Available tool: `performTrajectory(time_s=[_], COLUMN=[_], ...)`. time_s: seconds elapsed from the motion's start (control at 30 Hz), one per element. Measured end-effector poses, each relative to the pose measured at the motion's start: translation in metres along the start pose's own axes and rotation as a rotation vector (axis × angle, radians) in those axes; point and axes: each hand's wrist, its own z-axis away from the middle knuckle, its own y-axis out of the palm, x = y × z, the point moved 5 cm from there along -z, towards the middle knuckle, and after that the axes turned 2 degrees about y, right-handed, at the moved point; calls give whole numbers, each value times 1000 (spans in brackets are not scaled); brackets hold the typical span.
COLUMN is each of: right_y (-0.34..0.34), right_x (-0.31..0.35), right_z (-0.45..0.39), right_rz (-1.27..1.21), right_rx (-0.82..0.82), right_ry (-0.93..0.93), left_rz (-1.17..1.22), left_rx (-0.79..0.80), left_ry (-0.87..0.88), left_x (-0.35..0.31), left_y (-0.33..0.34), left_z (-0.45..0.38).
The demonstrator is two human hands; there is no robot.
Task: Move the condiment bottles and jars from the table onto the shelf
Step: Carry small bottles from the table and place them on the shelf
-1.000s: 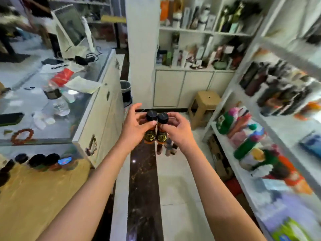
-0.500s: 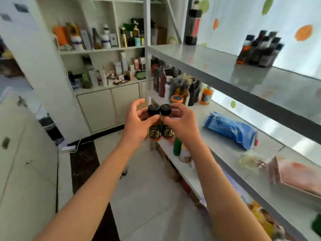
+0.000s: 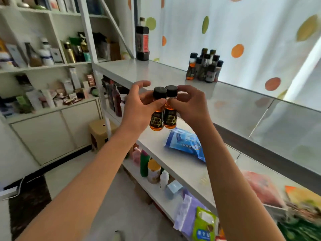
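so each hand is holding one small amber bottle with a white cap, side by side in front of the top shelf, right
Not quite: the caps are black, not white. The head view shows the left hand and right hand each holding one small amber bottle, the left bottle and right bottle, side by side in front of the top shelf.
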Motion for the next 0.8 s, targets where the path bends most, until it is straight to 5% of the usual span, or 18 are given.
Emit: performTrajectory(time_s=[0.3,0.8], right_y=[-47,-91], right_x=[17,-70], right_z=[-103,-225], right_rz=[98,281], right_rx=[-269,-582], right_ry=[-30,183], left_rz=[97,98], left_rx=[211,447], left_ry=[147,227], left_x=[-6,87], left_y=[64,182], left_z=[-143,-293])
